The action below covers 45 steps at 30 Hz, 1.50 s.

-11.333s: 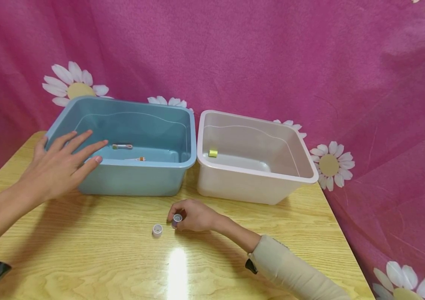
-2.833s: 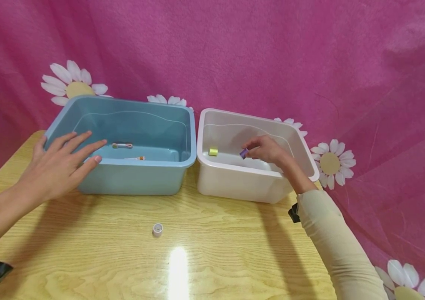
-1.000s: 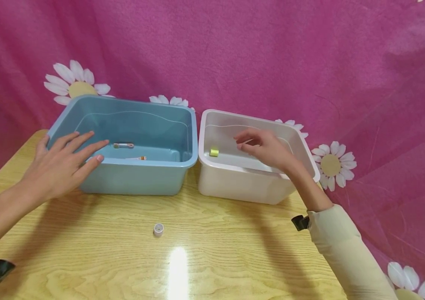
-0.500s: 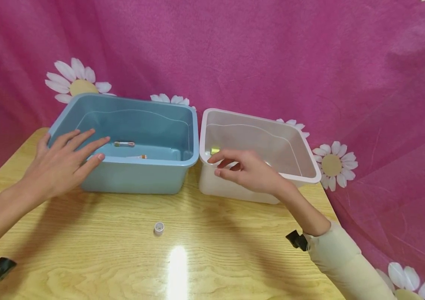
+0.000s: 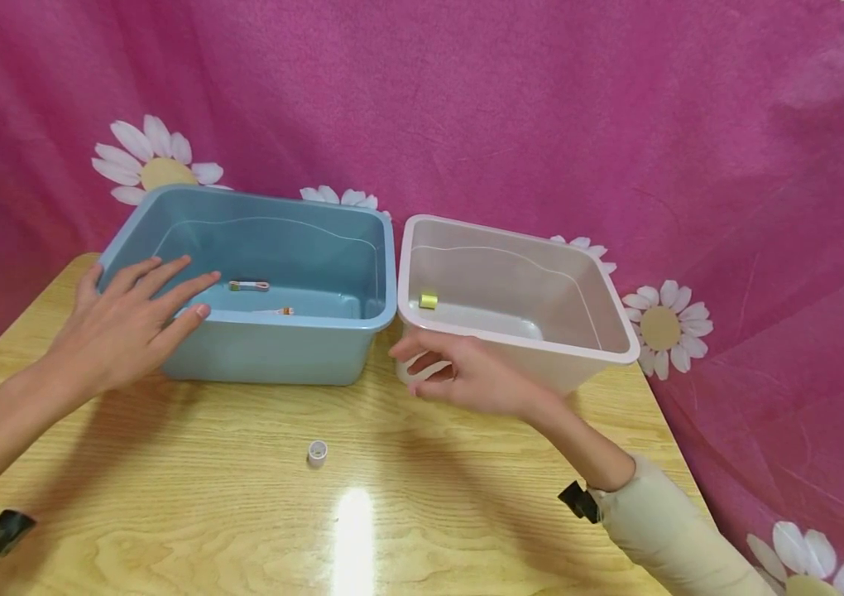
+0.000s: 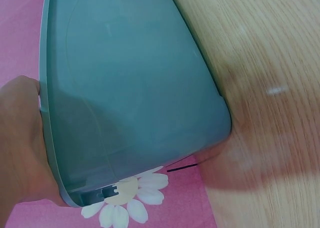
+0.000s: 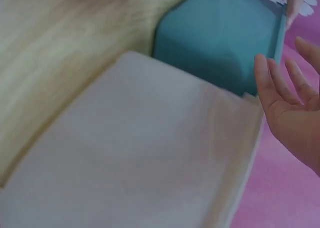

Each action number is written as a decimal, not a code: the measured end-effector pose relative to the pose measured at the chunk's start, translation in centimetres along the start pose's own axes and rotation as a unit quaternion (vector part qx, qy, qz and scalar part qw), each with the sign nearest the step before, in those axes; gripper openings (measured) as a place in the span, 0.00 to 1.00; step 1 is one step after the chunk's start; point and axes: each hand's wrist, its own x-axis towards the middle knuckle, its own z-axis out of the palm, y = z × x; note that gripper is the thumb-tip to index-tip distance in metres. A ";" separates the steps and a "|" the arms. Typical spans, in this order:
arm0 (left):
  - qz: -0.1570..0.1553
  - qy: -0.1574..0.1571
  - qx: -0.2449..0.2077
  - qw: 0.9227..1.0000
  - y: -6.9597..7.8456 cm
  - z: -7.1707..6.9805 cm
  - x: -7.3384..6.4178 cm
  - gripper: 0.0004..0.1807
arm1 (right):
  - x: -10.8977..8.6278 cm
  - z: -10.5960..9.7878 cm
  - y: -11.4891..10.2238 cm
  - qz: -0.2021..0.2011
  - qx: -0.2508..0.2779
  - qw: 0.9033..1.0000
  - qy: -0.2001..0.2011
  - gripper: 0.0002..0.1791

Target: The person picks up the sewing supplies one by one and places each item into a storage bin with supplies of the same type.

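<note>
My left hand (image 5: 124,327) rests at the left front rim of the blue bin (image 5: 280,352), fingers spread; the left wrist view shows this hand (image 6: 25,143) at the rim. My right hand (image 5: 474,377) hangs before the front wall of the off-white bin (image 5: 519,341), fingers loosely bent and holding nothing. In the right wrist view the hand (image 7: 295,111) appears with its fingers apart. A small white spool (image 5: 317,453) stands upright on the table. Inside the off-white bin lies a yellow thread spool (image 5: 428,301); the purple spool is out of sight.
Two small thread bundles lie in the blue bin: a pale one (image 5: 249,285) and one with an orange band (image 5: 284,311). Both bins stand side by side on the wooden table (image 5: 228,488). A pink cloth (image 5: 467,108) with daisies hangs behind.
My right hand took the purple spool from the table, carried it into the off-white bin and let it go. It has since come out over the front rim. The left hand stayed put.
</note>
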 end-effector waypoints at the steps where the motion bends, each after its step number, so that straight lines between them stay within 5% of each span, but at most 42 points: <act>1: 0.000 0.000 0.000 1.000 0.0 0.0 0.0 0.27 | 0.1 0.3 0.2 0.001 -0.001 1.000 -0.002 0.21; 27: 0.003 -0.002 -0.001 1.000 0.0 0.1 0.0 0.27 | 1.8 6.2 3.1 0.017 0.029 0.998 -0.047 0.25; 45: 0.005 0.006 -0.002 1.000 -0.1 0.3 0.1 0.26 | 2.9 8.0 4.5 0.027 -0.023 0.998 -0.056 0.25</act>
